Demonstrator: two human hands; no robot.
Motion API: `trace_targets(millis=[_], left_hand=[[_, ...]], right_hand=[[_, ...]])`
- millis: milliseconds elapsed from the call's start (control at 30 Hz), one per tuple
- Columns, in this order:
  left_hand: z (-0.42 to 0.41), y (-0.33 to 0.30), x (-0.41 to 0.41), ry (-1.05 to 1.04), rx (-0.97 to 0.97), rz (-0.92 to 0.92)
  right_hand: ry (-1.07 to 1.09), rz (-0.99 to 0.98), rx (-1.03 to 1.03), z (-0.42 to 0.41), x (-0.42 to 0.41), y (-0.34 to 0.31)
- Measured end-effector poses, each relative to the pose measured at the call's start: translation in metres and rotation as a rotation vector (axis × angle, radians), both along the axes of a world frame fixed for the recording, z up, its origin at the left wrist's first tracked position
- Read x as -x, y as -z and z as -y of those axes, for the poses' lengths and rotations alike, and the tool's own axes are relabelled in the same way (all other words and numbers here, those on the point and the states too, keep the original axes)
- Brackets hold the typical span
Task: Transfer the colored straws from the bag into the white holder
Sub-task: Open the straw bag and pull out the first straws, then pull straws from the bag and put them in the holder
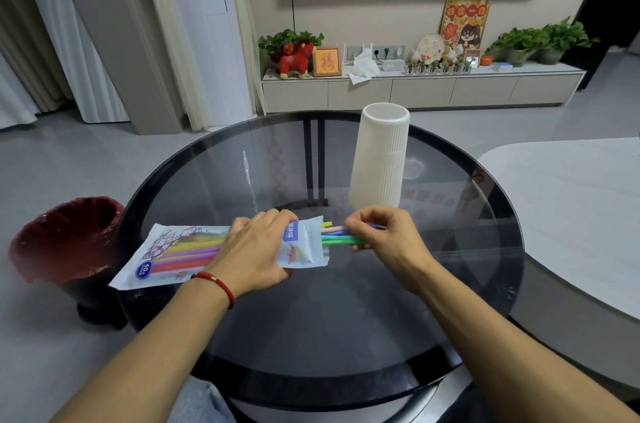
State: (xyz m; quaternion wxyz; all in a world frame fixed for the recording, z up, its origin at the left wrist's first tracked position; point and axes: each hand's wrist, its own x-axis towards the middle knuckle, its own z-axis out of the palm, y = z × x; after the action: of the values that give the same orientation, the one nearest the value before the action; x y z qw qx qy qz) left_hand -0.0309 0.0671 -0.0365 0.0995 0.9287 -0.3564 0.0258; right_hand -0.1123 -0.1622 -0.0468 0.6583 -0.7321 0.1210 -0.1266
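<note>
A flat printed plastic bag [173, 254] lies on the round dark glass table [346, 311], its open end facing right. Several colored straws [335, 235] stick out of that opening: yellow, pink, blue and green. My left hand [258, 251] presses down on the bag near its opening and grips it. My right hand [381, 237] pinches the protruding straw ends with its fingers closed. The tall ribbed white holder [379, 159] stands upright just behind my right hand, its mouth open; I see nothing sticking out of it.
A dark red-lined waste bin [65, 242] stands on the floor left of the table. A pale table [571, 200] sits close on the right. A TV cabinet [415, 90] with plants and ornaments runs along the far wall.
</note>
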Motion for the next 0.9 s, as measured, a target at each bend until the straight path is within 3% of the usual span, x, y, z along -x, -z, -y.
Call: trace_targets(millis=[167,300,400,533,633,733,900], left_hand=[[-0.009,-0.004,0.002,-0.114,-0.182,-0.038],[-0.002,-0.011,0.012,-0.216,-0.262,-0.097],[0.016,-0.012,0.021,-0.215,-0.123,-0.057],[0.048,-0.007,0.027,-0.008,-0.048,0.059],[0.064,0.000,0.028,-0.014,-0.013,0.105],[0.069,0.002,0.030,-0.017,-0.039,0.137],[0.076,0.007,0.041,0.082,-0.001,0.163]], right_hand=[[0.143,0.032,-0.228,0.031,0.011,-0.012],[0.128,0.080,-0.109,0.045,0.025,-0.025],[0.088,0.157,-0.082,0.053,0.038,-0.036],[0.046,0.209,-0.132,0.062,0.050,-0.041],[0.095,0.244,-0.361,0.066,0.051,-0.040],[0.010,0.147,-0.525,0.053,0.052,-0.036],[0.028,0.007,-0.342,-0.006,0.034,-0.011]])
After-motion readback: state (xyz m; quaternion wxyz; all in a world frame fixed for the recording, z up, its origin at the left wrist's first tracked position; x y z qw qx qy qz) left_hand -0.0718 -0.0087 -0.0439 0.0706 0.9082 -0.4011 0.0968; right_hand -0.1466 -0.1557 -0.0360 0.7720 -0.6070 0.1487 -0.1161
